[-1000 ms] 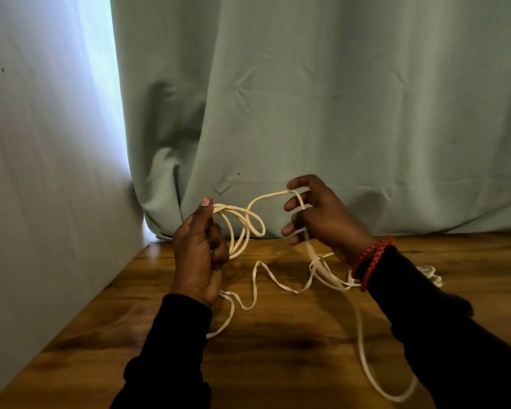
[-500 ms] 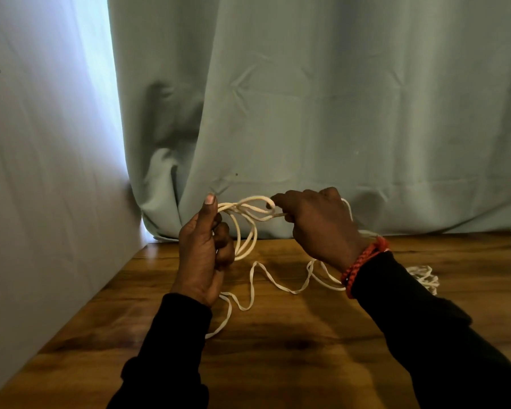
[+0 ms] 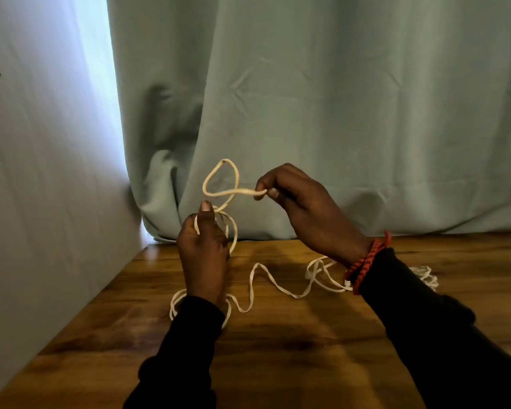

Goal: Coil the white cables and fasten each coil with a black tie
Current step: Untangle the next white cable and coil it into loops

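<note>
Wooden table point(image 3: 278, 364), curtain point(image 3: 307, 113) at 12 o'clock; left hand point(image 3: 202, 255) clasps white cable point(image 3: 266, 278) loops, right hand point(image 3: 304, 211) pinches strand.

No writing anywhere here: nothing readable on the curtain point(image 3: 337, 113), the wall point(image 3: 42, 172) at left, or the wooden surface point(image 3: 278, 364).
</note>
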